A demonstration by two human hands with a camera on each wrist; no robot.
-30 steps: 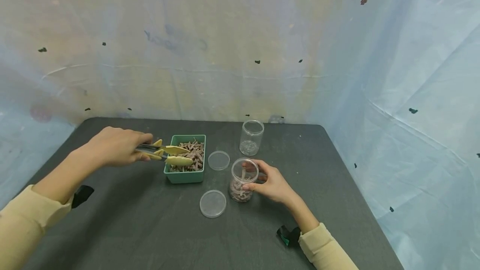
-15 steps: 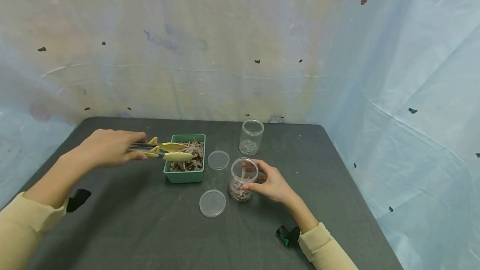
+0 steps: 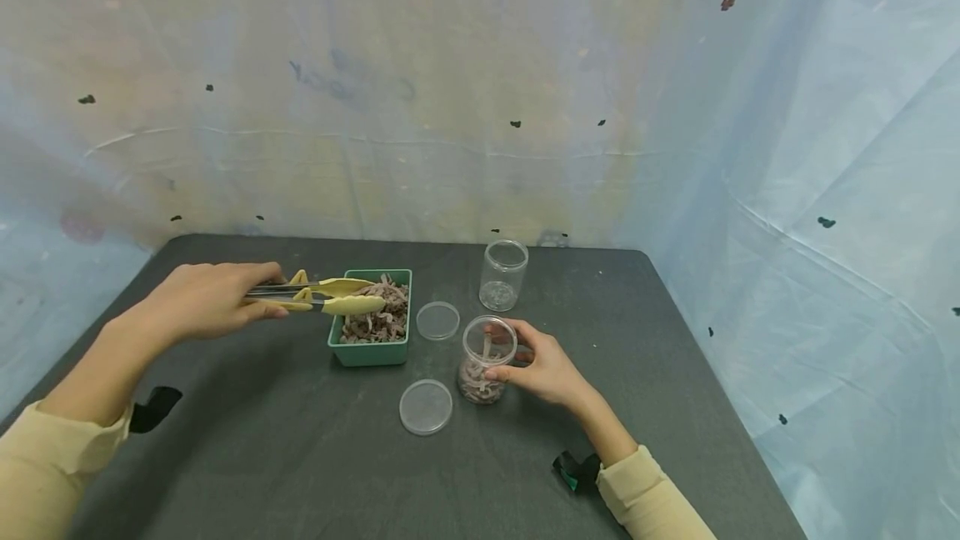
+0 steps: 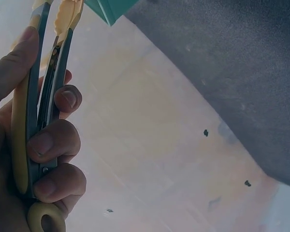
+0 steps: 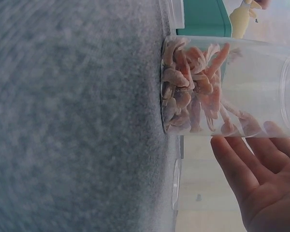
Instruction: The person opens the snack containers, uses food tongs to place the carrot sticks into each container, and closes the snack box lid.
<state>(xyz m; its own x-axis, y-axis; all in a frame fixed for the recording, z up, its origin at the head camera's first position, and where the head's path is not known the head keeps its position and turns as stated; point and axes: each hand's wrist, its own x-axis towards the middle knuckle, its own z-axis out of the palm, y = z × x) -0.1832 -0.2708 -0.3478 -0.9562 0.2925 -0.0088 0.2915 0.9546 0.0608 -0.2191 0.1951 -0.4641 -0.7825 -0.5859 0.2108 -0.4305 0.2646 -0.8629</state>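
In the head view my left hand (image 3: 213, 298) holds yellow-tipped tongs (image 3: 348, 305) over a green rectangular container (image 3: 372, 355). Pale brown, meat-like strips (image 3: 382, 323) fill the container, and the tong tips overlap them in this view. Up close in the left wrist view, fingers (image 4: 53, 140) curl round the tong handles, the two arms slightly apart. My right hand (image 3: 551, 369) grips a clear jar (image 5: 261, 77) standing upright on the table, thumb and fingers on either side. Similar strips (image 5: 191, 87) fill the jar's lower part.
Two clear round lids lie flat on the dark table (image 3: 322, 473): a near lid (image 3: 426, 407) and a far lid (image 3: 438, 321) between container and jar. Behind the held jar stands a second clear jar (image 3: 503, 269). Pale sheeting (image 3: 420, 107) hangs along the table's back edge.
My left hand has drawn the tongs a little to the left, and the tips have risen slightly over the strips. My right hand and the jar have stayed put.
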